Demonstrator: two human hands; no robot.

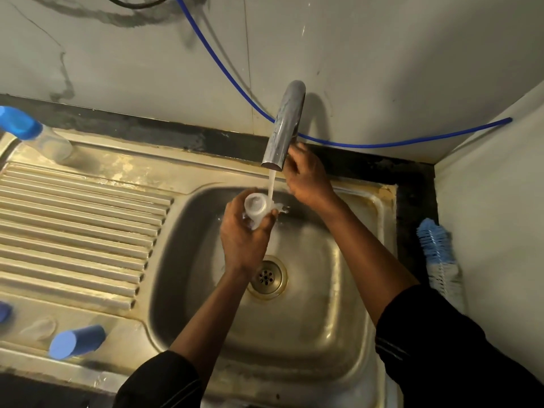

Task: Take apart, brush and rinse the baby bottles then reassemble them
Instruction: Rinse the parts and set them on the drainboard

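My left hand (pixel 243 234) grips a clear baby bottle body (pixel 256 208) over the sink basin (pixel 338 290), its open mouth tilted up beside the running stream of water (pixel 270 184). My right hand (pixel 306 175) reaches behind the tap spout (pixel 284 125); its fingers are hidden by the spout, so what they touch cannot be told. A second bottle with a blue cap (pixel 32 134) lies at the back left of the drainboard. A blue cap (pixel 78 341) lies near the front edge. The blue and white bottle brush (pixel 438 257) rests on the right rim against the wall.
The ribbed steel drainboard (pixel 73 231) fills the left side. A blue hose (pixel 368 144) runs along the back wall. The drain (pixel 266 276) sits in the basin's middle. Another blue piece (pixel 4 312) shows at the far left edge. A white wall closes the right side.
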